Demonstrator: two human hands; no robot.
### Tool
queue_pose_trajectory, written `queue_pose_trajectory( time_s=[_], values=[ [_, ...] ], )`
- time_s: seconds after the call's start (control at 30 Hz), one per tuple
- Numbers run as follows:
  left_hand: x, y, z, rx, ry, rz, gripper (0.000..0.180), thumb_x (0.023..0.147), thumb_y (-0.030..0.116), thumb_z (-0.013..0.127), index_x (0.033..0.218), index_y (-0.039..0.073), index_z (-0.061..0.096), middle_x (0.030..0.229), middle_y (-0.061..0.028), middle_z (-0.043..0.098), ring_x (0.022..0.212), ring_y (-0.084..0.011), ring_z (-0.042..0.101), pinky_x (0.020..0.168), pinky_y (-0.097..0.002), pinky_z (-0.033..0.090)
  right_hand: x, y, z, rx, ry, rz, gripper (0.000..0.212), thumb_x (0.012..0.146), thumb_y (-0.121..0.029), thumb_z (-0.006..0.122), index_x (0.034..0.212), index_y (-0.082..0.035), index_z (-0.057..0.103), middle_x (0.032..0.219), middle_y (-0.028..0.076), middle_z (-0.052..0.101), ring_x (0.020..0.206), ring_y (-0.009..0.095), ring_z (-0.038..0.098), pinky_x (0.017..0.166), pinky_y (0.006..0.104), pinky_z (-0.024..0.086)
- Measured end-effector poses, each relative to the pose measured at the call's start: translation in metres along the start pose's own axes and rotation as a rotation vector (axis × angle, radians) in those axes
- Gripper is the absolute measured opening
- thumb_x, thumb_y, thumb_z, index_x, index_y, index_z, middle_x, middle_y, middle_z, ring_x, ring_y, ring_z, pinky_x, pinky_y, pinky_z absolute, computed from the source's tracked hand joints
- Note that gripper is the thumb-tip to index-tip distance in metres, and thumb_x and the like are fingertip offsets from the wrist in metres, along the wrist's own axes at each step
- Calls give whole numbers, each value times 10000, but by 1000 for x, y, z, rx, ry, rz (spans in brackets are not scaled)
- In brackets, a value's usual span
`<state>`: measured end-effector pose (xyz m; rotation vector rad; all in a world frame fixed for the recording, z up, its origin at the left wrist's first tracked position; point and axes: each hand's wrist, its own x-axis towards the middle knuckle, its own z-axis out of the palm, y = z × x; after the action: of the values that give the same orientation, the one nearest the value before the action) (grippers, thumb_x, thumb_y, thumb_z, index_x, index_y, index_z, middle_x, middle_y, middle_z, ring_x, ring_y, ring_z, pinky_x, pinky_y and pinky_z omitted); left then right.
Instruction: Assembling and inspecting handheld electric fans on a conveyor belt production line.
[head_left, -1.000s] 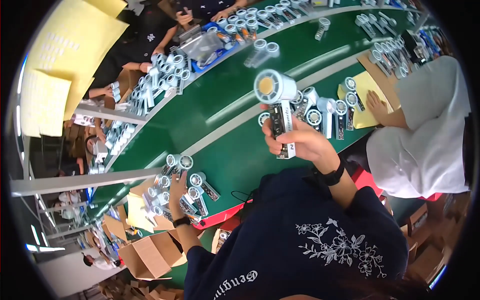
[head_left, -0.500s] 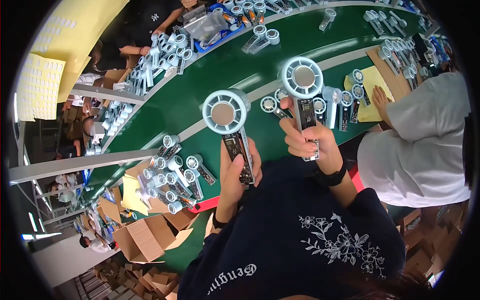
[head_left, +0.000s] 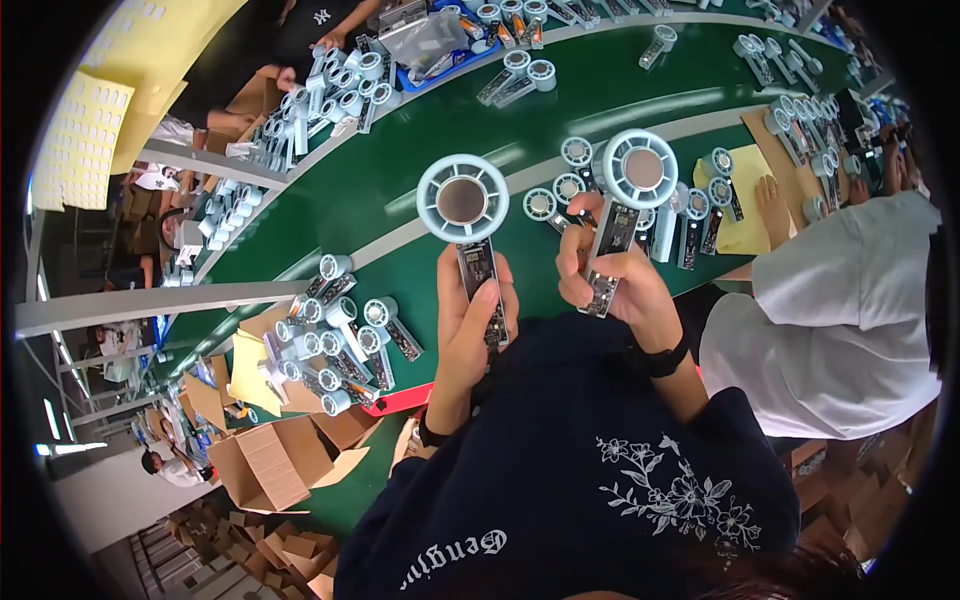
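Note:
My left hand (head_left: 468, 312) is closed around the handle of a pale blue handheld fan (head_left: 463, 197), its thumb on the bare circuit board that shows along the handle. The fan's round head, with a silvery disc in the middle, points up. In my right hand (head_left: 622, 268) is a second handheld fan (head_left: 641, 170) of the same kind, gripped by its open handle and leaning slightly right. Both fans are held up above the green work surface, apart from each other. Just behind the right one stand several similar fans (head_left: 540, 205), partly hidden by it.
To the left lies a cluster of fan units (head_left: 335, 345) by an open cardboard box (head_left: 275, 465). A green conveyor belt (head_left: 400, 140) curves past, bearing a few fans. At right, a co-worker in a grey shirt (head_left: 825, 300) rests a hand on yellow paper (head_left: 745, 190). A blue tray (head_left: 450, 65) sits opposite.
The left fan has turned more upright and its head has shifted up and right. The right fan has moved slightly right and down, now tilted to the right. Both stay in my hands.

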<state>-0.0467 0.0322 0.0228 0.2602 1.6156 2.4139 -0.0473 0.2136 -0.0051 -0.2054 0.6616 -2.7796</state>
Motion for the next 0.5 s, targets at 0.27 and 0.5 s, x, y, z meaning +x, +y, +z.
queue_pose_trajectory(
  time_s=[0.27, 0.5],
  values=[
    [-3, -4, -4, -89, 28, 32, 420, 906, 211, 477, 1222, 16, 281, 963, -99, 465, 520, -86, 465, 347, -193, 346, -4, 10, 18, 70, -83, 187, 523, 774, -98, 614, 1205, -92, 318, 730, 69, 432, 471, 114, 424, 433, 234, 334],
    [-1, -11, -7, -184, 16, 34, 497, 905, 212, 478, 1297, 19, 242, 966, -98, 467, 535, -86, 471, 364, -189, 346, 4, 14, 27, 120, -169, 300, 423, 776, -86, 615, 1104, -82, 347, 695, 44, 409, 440, 99, 387, 407, 225, 303]
  ],
)
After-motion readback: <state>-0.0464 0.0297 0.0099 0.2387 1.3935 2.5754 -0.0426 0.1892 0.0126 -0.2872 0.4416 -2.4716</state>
